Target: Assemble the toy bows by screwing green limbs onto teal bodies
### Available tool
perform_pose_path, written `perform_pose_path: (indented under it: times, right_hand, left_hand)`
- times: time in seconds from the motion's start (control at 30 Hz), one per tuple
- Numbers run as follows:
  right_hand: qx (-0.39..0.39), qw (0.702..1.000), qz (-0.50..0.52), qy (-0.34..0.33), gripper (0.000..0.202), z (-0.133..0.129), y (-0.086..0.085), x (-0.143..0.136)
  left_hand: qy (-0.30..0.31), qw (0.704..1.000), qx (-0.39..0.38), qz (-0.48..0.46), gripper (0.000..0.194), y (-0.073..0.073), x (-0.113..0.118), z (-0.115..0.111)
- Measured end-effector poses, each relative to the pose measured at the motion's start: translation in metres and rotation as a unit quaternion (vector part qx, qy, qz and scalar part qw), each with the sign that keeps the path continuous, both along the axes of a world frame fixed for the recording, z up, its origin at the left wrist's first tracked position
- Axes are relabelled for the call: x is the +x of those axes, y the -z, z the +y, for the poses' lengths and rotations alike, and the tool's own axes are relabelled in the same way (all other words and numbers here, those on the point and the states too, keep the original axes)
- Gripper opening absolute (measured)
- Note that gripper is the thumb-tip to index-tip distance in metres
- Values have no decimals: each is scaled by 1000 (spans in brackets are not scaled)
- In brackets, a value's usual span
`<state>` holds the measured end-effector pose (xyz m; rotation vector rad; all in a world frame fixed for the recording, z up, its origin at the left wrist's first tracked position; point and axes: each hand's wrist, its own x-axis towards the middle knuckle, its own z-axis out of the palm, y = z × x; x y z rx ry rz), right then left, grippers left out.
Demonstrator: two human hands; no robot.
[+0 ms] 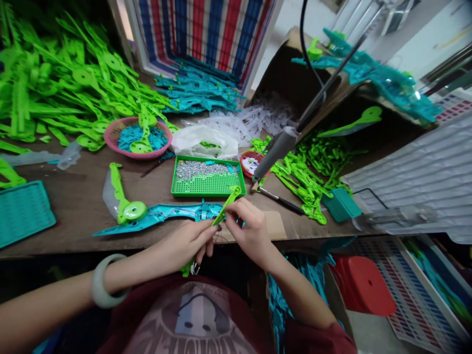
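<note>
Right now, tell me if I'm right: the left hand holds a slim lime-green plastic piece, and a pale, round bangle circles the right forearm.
Wrong arm: in the head view, the pale, round bangle circles the left forearm. The left hand does hold the slim lime-green plastic piece.

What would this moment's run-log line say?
left hand: holds green plastic piece; right hand: close beside it; curved blue plastic part: on table

On the table [79, 199], the tray [202, 187] lies behind the workpiece [175, 212]

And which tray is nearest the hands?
The green tray of silvery pieces, just beyond the right hand; the teal tray lies far left, the teal container farther right.
</note>
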<state>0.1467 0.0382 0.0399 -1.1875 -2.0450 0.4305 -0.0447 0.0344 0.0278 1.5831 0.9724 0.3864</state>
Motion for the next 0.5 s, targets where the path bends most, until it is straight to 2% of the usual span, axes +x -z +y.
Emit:
perform_pose_path:
  times: [0.13,0.3,0.5]
  right_hand:
    - [-54,997,53,9,11,2,5,-1]
    - [-172,978,117,17,11,8,13,5]
    - [-265,943,200,-2,8,5,31,16]
  left_hand:
    - [-27,999,-3,21,45,12,7,3]
    - [-19,996,36,84,54,31,10,9]
    - [-13,985,76,151,59,40,11,10]
